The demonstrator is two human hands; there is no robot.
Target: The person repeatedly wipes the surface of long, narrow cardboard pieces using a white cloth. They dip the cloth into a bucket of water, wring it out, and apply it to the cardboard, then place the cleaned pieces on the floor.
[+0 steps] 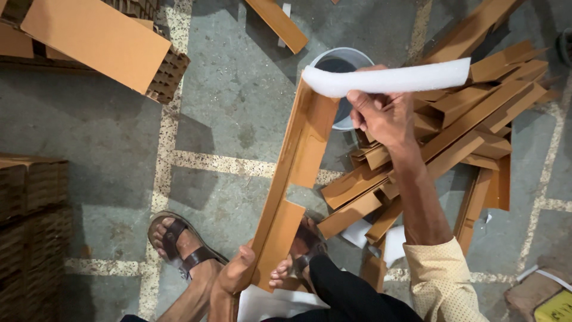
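My right hand (pixel 384 116) pinches the white foam strip (pixel 393 79), soft & floppy so best held near its end, onto the top of the notched cardboard angle piece (pixel 295 179), stiff & light, which my left hand (pixel 237 273) grips at the bottom, w/ a grey bucket (pixel 339 59) and cardboard pile (pixel 465 137) beyond.

Bucket (pixel 333 59) upper centre: mostly hidden behind foam strip (pixel 393 77) and cardboard strip (pixel 292 179). Yellow object (pixel 557 307) lower right: cut by frame edge.
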